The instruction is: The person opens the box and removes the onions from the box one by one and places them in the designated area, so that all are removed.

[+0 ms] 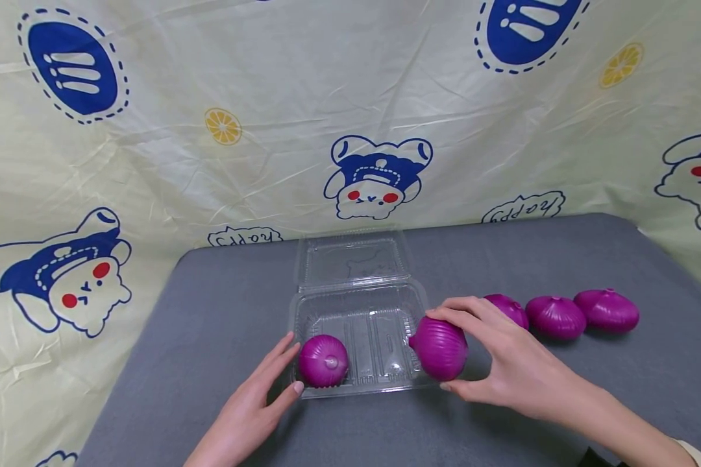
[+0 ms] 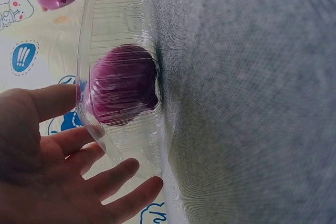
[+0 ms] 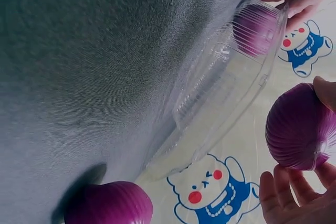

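A purple onion (image 1: 441,349) is gripped between the thumb and fingers of my right hand (image 1: 496,353), above the right side of a clear plastic box (image 1: 380,344). Inside the box, at its left end, lies another onion (image 1: 324,361). My left hand (image 1: 257,395) is at the box's left front corner, its fingers spread and mostly straight. In the left wrist view, thumb and fingers (image 2: 123,179) stand around the box's rim and hold no onion. The box's lid (image 1: 353,259) is folded back, away from me.
To the right, a row of onions lies on the grey cloth: one (image 1: 508,308) partly behind my right hand, one in the middle (image 1: 556,317) and one at the far end (image 1: 607,311). A printed pale curtain (image 1: 280,78) hangs behind the table.
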Demonstrator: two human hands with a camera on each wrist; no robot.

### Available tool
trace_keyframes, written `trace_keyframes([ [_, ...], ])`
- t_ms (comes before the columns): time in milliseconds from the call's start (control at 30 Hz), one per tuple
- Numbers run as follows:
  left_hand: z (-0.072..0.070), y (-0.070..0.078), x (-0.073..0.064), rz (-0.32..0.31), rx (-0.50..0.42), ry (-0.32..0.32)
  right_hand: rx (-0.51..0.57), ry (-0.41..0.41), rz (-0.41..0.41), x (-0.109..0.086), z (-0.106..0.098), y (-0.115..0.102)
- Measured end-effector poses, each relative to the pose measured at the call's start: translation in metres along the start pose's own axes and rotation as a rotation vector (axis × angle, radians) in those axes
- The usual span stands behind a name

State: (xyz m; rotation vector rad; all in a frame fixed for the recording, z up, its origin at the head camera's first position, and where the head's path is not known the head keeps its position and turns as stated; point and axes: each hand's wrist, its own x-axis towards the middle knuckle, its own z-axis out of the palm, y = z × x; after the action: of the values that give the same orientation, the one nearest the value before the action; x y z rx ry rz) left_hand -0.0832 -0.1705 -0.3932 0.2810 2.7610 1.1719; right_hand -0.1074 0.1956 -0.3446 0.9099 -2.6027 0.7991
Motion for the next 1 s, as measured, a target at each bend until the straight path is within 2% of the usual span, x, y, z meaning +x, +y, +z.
trace_keyframes([
  [167, 0.0, 0.0, 0.0, 0.012, -0.005, 0.003, -0.034, 0.059, 0.023, -0.011, -0.007, -0.003],
  [567, 0.001, 0.0, -0.001, 0.007, -0.008, 0.007, 0.141, 0.205, 0.111, -0.034, -0.019, -0.009],
  [800, 0.001, 0.0, 0.0, 0.015, -0.004, 0.006, 0.278, 0.275, 0.268, -0.043, -0.021, -0.012],
  [1000, 0.0, 0.0, -0.001, 0.024, -0.007, 0.011, 0.31, 0.302, 0.327, -0.05, -0.025, -0.012],
])
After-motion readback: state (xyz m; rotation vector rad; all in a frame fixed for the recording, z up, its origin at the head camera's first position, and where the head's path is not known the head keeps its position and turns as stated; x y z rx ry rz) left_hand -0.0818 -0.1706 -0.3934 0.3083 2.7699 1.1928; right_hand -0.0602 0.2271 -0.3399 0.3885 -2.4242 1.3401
